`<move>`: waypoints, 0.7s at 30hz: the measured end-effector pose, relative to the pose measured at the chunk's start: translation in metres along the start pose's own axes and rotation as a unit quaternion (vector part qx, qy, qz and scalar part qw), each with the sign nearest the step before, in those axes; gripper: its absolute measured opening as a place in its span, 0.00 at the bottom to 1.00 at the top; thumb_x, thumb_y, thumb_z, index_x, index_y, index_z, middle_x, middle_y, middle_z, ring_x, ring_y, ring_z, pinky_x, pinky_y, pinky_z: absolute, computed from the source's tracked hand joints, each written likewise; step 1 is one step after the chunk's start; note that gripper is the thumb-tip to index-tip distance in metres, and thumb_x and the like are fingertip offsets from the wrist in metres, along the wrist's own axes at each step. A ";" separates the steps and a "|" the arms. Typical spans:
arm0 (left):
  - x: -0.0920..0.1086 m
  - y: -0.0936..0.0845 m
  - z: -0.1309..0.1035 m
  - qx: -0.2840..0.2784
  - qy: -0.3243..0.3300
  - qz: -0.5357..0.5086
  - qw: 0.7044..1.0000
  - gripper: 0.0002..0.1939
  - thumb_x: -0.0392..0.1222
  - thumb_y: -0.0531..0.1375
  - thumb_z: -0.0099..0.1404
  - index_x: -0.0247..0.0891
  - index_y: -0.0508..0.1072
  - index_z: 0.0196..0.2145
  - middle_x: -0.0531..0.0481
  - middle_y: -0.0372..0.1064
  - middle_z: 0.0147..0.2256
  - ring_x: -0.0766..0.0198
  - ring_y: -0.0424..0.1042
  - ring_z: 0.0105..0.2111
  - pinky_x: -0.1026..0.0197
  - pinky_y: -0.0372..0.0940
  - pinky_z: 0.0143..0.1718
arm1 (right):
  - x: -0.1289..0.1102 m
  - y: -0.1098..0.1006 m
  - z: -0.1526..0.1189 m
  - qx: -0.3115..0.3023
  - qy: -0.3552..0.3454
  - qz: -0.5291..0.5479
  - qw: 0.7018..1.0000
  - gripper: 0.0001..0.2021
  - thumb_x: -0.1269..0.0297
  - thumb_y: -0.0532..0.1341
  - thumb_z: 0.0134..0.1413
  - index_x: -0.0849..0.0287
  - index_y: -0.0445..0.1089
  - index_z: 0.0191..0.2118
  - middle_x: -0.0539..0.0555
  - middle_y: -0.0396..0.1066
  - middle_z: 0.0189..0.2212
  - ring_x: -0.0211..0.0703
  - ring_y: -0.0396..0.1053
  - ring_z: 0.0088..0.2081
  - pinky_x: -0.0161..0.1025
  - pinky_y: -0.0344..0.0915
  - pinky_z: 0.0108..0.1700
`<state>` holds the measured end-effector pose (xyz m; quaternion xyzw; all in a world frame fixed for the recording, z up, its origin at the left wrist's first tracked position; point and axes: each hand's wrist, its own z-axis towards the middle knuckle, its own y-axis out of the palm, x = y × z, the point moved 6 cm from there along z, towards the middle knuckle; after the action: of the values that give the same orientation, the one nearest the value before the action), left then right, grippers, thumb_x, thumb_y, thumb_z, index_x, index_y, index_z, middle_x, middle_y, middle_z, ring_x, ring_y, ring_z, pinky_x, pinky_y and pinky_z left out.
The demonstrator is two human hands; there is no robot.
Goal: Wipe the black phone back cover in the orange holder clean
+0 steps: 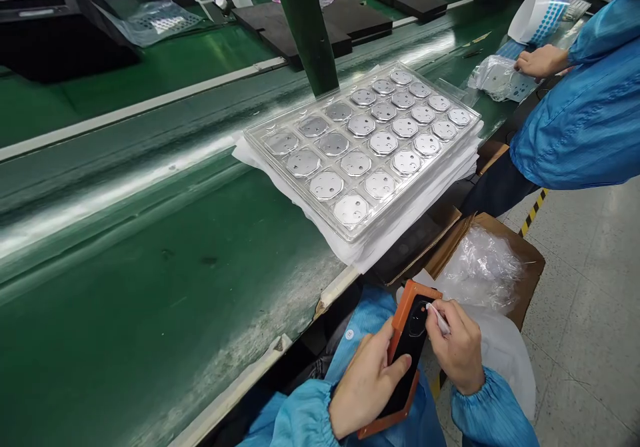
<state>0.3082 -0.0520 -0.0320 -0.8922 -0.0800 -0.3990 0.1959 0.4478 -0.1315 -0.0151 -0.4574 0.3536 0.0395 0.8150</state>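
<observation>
Long green conveyor belt (150, 247) with glare streaks, speckled grey floor (590, 287), yellow-black hazard tape (533, 212), green post (305, 27)

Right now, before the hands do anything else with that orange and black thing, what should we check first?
1. Left hand grips the orange-framed black piece firmly: ok.
2. Right hand pinches the small white tool: ok.
3. Tool tip touching the piece's top end: cannot tell.
4. Piece held over the lap, apart from the cardboard box: ok.
5. Clear tray of round metal discs fully on the green belt: not ok, its near corner overhangs the edge.
6. Co-worker's hand away from the tray: ok.
</observation>
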 end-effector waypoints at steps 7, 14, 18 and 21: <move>0.003 0.005 0.000 -0.026 0.025 0.072 0.997 0.31 0.42 0.54 0.65 0.46 0.56 0.65 0.47 0.67 0.32 0.51 0.65 0.37 0.55 0.58 0.38 | -0.006 0.000 0.005 -0.046 -0.017 0.034 0.998 0.06 0.71 0.53 0.66 0.58 0.65 0.38 0.51 0.65 0.28 0.37 0.66 0.28 0.34 0.62 0.30; -0.004 0.005 -0.003 0.011 0.008 0.080 0.997 0.28 0.45 0.53 0.66 0.39 0.61 0.62 0.44 0.68 0.34 0.49 0.66 0.39 0.54 0.61 0.39 | 0.011 -0.001 0.005 -0.039 0.031 0.037 0.998 0.07 0.68 0.56 0.64 0.58 0.66 0.33 0.49 0.68 0.28 0.36 0.68 0.29 0.34 0.62 0.31; -0.001 0.006 -0.005 -0.015 0.009 0.140 0.990 0.28 0.45 0.49 0.68 0.38 0.58 0.64 0.42 0.69 0.37 0.48 0.65 0.41 0.52 0.60 0.42 | 0.003 -0.003 0.006 -0.044 0.024 0.039 0.998 0.06 0.69 0.55 0.64 0.58 0.67 0.34 0.49 0.68 0.28 0.35 0.68 0.29 0.33 0.62 0.32; 0.000 0.007 -0.004 -0.036 0.003 0.153 0.988 0.28 0.45 0.49 0.68 0.37 0.58 0.64 0.41 0.69 0.39 0.48 0.65 0.42 0.51 0.60 0.43 | -0.007 -0.005 0.007 -0.049 -0.001 0.031 0.998 0.07 0.70 0.55 0.64 0.58 0.67 0.35 0.49 0.67 0.26 0.35 0.66 0.27 0.34 0.60 0.31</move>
<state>0.3074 -0.0604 -0.0314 -0.8993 0.0722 -0.3693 0.2228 0.4486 -0.1272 -0.0049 -0.4851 0.3649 0.0822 0.7904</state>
